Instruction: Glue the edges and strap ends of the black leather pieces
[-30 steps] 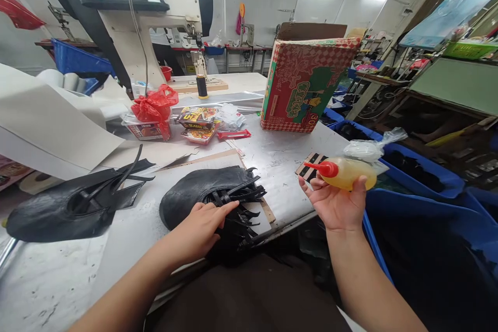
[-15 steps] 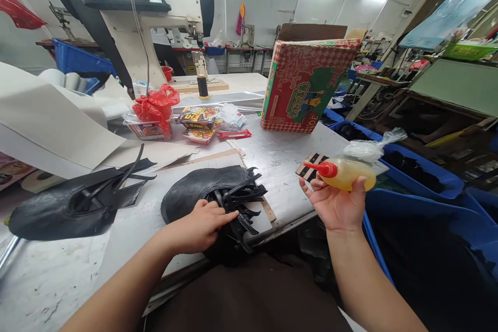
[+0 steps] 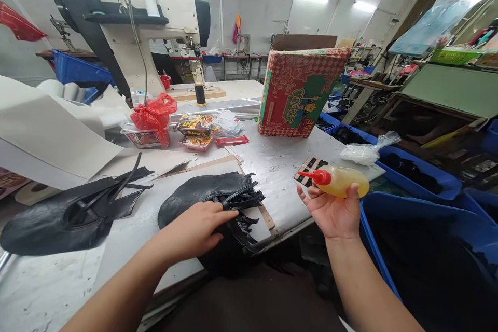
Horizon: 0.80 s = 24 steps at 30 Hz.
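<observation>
A black leather piece with loose straps (image 3: 190, 192) lies on a white board at the table's front edge. My left hand (image 3: 198, 228) rests on its straps, index finger extended and the other fingers curled; whether they pinch a strap is hard to see. My right hand (image 3: 336, 215) is raised, palm up, and holds a bottle of yellowish liquid (image 3: 346, 181) with a red nozzle pointing left. Behind the nozzle is a small black-and-tan striped piece (image 3: 310, 170). Another black leather piece (image 3: 50, 218) lies at the left.
A sewing machine (image 3: 171, 15) stands at the back. Food packs (image 3: 196, 132), a red bag (image 3: 153, 114) and an upright red carton (image 3: 293, 93) are on the table (image 3: 272, 161). Blue bins (image 3: 412, 207) stand at the right.
My left hand has shifted slightly left over the straps, its fingers less spread. My right hand with the bottle sits slightly lower and further left in view. The camera view has tilted a little.
</observation>
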### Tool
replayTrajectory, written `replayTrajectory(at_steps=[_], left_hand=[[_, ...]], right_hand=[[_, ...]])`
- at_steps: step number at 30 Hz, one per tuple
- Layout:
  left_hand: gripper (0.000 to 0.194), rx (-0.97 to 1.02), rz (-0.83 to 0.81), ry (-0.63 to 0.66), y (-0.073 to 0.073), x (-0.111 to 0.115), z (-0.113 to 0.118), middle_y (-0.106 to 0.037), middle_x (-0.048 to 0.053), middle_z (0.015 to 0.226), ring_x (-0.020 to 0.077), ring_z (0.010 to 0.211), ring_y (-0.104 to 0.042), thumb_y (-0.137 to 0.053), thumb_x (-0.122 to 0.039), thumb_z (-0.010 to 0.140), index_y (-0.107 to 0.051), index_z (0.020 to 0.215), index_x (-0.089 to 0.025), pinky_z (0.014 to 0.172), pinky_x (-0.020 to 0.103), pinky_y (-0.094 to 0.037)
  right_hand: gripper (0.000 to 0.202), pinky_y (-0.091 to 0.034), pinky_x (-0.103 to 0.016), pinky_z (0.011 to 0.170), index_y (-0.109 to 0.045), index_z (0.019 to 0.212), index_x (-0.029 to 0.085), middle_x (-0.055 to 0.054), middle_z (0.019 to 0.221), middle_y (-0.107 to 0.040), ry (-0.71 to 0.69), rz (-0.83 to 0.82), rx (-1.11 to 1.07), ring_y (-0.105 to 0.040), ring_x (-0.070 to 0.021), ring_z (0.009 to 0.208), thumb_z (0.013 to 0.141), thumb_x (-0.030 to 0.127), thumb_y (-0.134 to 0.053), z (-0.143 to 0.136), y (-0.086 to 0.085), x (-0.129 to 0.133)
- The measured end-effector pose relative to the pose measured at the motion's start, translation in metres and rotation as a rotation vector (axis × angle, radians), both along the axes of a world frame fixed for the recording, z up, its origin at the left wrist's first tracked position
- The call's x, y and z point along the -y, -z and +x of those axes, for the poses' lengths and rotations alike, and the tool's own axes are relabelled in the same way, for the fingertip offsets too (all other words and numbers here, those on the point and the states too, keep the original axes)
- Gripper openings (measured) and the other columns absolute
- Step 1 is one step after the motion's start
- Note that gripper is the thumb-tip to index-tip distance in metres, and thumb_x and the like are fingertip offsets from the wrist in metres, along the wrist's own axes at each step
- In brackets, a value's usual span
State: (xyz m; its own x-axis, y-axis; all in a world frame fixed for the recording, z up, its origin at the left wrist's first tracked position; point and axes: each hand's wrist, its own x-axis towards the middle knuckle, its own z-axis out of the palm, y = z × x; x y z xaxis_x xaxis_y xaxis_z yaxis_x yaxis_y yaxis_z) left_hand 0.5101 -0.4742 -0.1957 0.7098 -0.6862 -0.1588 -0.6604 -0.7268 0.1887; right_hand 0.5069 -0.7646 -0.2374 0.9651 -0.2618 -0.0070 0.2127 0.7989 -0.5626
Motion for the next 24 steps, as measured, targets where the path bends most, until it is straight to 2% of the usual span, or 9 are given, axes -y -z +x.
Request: replayTrajectory(at_steps=[2, 4, 7, 9, 13, 15, 18, 21, 24], left_hand=[[0.041, -0.027, -0.091, -0.061, -0.007, 0.0, 0.022, -0.064, 0.004, 0.097, 0.0196, 0.091, -0.058, -0.048, -0.018, 0.079, -0.056, 0.119, -0.023, 0.08, 0.03, -0.042], [0.032, -0.022, -0.099, -0.153, -0.009, 0.004, 0.048, -0.064, 0.007, 0.104, 0.0214, 0.098, -0.057, -0.046, -0.025, 0.083, -0.059, 0.112, -0.019, 0.085, 0.032, -0.042], [0.04, -0.046, 0.03, -0.233, -0.001, 0.013, 0.082, -0.062, 0.013, 0.114, 0.0284, 0.104, -0.056, -0.056, -0.035, 0.077, -0.059, 0.112, -0.015, 0.088, 0.037, -0.042], [0.049, -0.056, 0.079, -0.254, 0.006, 0.018, 0.094, -0.061, 0.014, 0.116, 0.0308, 0.106, -0.055, -0.064, -0.038, 0.07, -0.058, 0.114, -0.016, 0.088, 0.039, -0.042], [0.056, -0.037, 0.034, -0.275, 0.017, 0.019, 0.101, -0.061, 0.012, 0.115, 0.031, 0.107, -0.053, -0.071, -0.035, 0.06, -0.059, 0.112, -0.019, 0.088, 0.04, -0.041], [0.052, -0.069, -0.026, -0.264, 0.018, 0.014, 0.102, -0.062, 0.011, 0.109, 0.0293, 0.102, -0.055, -0.071, -0.032, 0.058, -0.06, 0.108, -0.018, 0.086, 0.038, -0.042], [0.035, -0.165, -0.187, -0.233, 0.014, 0.003, 0.103, -0.063, 0.007, 0.101, 0.0249, 0.095, -0.056, -0.063, -0.03, 0.066, -0.06, 0.098, -0.017, 0.082, 0.034, -0.043], [0.022, -0.289, -0.339, -0.252, 0.007, -0.009, 0.105, -0.063, 0.004, 0.093, 0.0218, 0.089, -0.056, -0.054, -0.031, 0.071, -0.057, 0.088, -0.017, 0.079, 0.032, -0.044], [0.019, -0.388, -0.459, -0.295, 0.006, -0.014, 0.106, -0.062, 0.0, 0.088, 0.0201, 0.086, -0.056, -0.054, -0.032, 0.069, -0.054, 0.084, -0.019, 0.077, 0.031, -0.044]], right_hand=[[0.056, -0.049, -0.046, 0.082, -0.063, 0.094, 0.025, 0.005, 0.079, -0.067, -0.017, 0.008, 0.008, -0.056, -0.0119, 0.054, 0.051, 0.056, -0.08, 0.003, 0.001, -0.004], [0.056, -0.048, -0.047, 0.083, -0.062, 0.098, 0.026, 0.005, 0.082, -0.068, -0.052, 0.031, 0.016, -0.056, -0.0117, 0.055, 0.053, 0.055, -0.08, 0.008, 0.001, -0.01], [0.055, -0.049, -0.046, 0.083, -0.063, 0.099, 0.029, 0.006, 0.083, -0.068, -0.137, 0.072, 0.018, -0.056, -0.0112, 0.055, 0.053, 0.054, -0.08, 0.018, -0.002, -0.024], [0.051, -0.049, -0.046, 0.085, -0.064, 0.095, 0.027, 0.006, 0.081, -0.069, -0.207, 0.085, 0.025, -0.057, -0.0114, 0.056, 0.055, 0.054, -0.079, 0.025, -0.004, -0.035], [0.042, -0.047, -0.049, 0.09, -0.065, 0.093, 0.025, 0.004, 0.087, -0.07, -0.329, 0.089, 0.059, -0.061, -0.0138, 0.062, 0.062, 0.052, -0.077, 0.037, -0.006, -0.056], [0.04, -0.048, -0.049, 0.088, -0.065, 0.094, 0.026, 0.002, 0.093, -0.07, -0.339, 0.08, 0.076, -0.065, -0.0175, 0.073, 0.064, 0.051, -0.076, 0.042, -0.006, -0.063], [0.04, -0.055, -0.038, 0.076, -0.064, 0.096, 0.027, -0.001, 0.096, -0.07, -0.291, 0.03, 0.109, -0.065, -0.0207, 0.088, 0.064, 0.046, -0.078, 0.049, -0.004, -0.066], [0.048, -0.057, -0.025, 0.054, -0.063, 0.099, 0.028, 0.001, 0.088, -0.071, -0.201, -0.059, 0.154, -0.067, -0.0183, 0.076, 0.057, 0.037, -0.084, 0.057, -0.004, -0.062], [0.059, -0.057, -0.025, 0.05, -0.06, 0.106, 0.03, 0.002, 0.085, -0.071, -0.139, -0.135, 0.195, -0.068, -0.0192, 0.072, 0.053, 0.032, -0.086, 0.062, -0.008, -0.06]])
